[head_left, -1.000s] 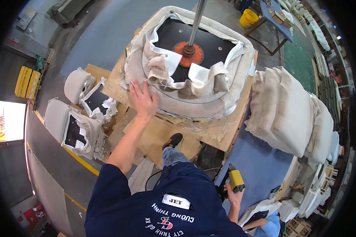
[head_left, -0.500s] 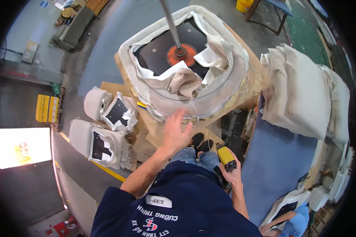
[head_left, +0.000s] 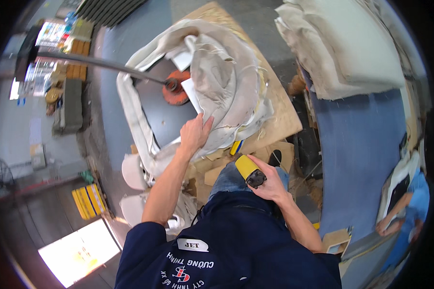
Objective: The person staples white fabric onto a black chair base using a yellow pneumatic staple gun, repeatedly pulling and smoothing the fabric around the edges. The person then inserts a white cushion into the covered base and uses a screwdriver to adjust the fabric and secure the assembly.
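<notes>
I have the large pale cushion (head_left: 246,72) underside up in my head view, set around the orange disc (head_left: 176,87), which sits on the dark panel (head_left: 166,124) in its middle. A metal rod (head_left: 106,66) runs from the disc up and to the left.

I see the left hand (head_left: 194,136) below and slightly right of the disc, at the lower end of the loose beige fabric (head_left: 214,72). Its fingers lie close together and bent at the fabric's edge, the thumb set apart; I cannot tell whether they pinch the cloth.

I see the right hand (head_left: 270,185) farther below and to the right of the disc, wrapped around a yellow-and-black tool (head_left: 247,167). Its fingers are curled against the tool, and their tips are mostly hidden from me. The tool is apart from the cushion.

Under the cushion, right of the disc, I make out a wooden board (head_left: 279,113). Well to the disc's right are stacked pale cushions (head_left: 352,48) and, lower, a blue tabletop (head_left: 361,149). Far to its lower right, another person's blue sleeve (head_left: 419,192) shows.
</notes>
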A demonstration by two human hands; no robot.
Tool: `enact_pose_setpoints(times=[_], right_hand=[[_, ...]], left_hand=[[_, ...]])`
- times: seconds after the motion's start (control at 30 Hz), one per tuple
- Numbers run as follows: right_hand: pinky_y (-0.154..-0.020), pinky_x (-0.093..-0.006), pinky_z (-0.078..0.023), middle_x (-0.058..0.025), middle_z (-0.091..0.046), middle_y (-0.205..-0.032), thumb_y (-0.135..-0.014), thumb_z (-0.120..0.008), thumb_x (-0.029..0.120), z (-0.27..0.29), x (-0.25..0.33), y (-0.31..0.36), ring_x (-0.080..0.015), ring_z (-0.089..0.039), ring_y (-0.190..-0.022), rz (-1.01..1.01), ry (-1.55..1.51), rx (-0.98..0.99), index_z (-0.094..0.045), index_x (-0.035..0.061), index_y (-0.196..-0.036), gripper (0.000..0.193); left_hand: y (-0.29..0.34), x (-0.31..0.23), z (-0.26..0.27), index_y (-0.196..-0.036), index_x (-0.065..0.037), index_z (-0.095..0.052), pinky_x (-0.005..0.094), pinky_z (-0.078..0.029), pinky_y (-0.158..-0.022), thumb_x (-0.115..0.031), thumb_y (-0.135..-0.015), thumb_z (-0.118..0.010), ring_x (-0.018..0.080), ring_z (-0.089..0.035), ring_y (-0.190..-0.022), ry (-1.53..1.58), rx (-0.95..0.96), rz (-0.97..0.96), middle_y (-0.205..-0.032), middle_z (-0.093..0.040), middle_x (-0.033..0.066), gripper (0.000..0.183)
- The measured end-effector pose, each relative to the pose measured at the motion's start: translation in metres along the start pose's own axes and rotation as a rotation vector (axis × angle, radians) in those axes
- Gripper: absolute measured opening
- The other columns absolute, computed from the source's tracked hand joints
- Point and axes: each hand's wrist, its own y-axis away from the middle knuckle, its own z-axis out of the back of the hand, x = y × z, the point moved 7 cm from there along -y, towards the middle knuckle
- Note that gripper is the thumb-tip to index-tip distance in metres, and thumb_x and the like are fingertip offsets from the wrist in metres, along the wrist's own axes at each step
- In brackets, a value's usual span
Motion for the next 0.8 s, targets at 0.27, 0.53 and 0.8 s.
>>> enact_pose_setpoints(times=[0.27,0.53,0.8], right_hand=[[-0.103,-0.0404,-0.051,-0.0254,-0.065,-0.131,-0.075,-0.078,0.009,0.000,0.023,-0.049,-0.0402,-0.064,-0.121,-0.096,0.073,-0.245,-0.052,-0.0004,-0.145,0.075],[-0.100,-0.0390,-0.052,-0.0252,-0.066,-0.129,-0.074,-0.080,0.011,0.004,0.022,-0.106,-0.0395,-0.066,-0.118,-0.180,0.074,-0.257,-0.051,-0.0001,-0.145,0.077],[-0.100,-0.0390,-0.051,-0.0245,-0.064,-0.128,-0.073,-0.079,0.014,-0.001,0.014,-0.110,-0.0419,-0.064,-0.117,-0.285,0.051,-0.221,-0.048,-0.0019,-0.147,0.082]], left_hand=[[-0.019,-0.012,0.014,-0.098,0.002,-0.063,0.0544,-0.051,-0.075,-0.050,-0.099,-0.059,0.0472,-0.068,-0.083,0.192,0.073,0.082,-0.078,-0.068,0.0262,0.052],[-0.065,-0.031,-0.012,-0.102,0.004,-0.068,0.0365,-0.051,-0.070,-0.031,-0.096,-0.069,0.0213,-0.064,-0.071,0.739,-0.017,0.090,-0.079,-0.069,0.0108,0.035],[-0.023,0.020,-0.006,-0.115,0.003,-0.061,0.0313,-0.051,-0.078,-0.019,-0.098,-0.066,0.0176,-0.063,-0.080,0.790,0.259,0.326,-0.092,-0.067,0.0097,0.029]])
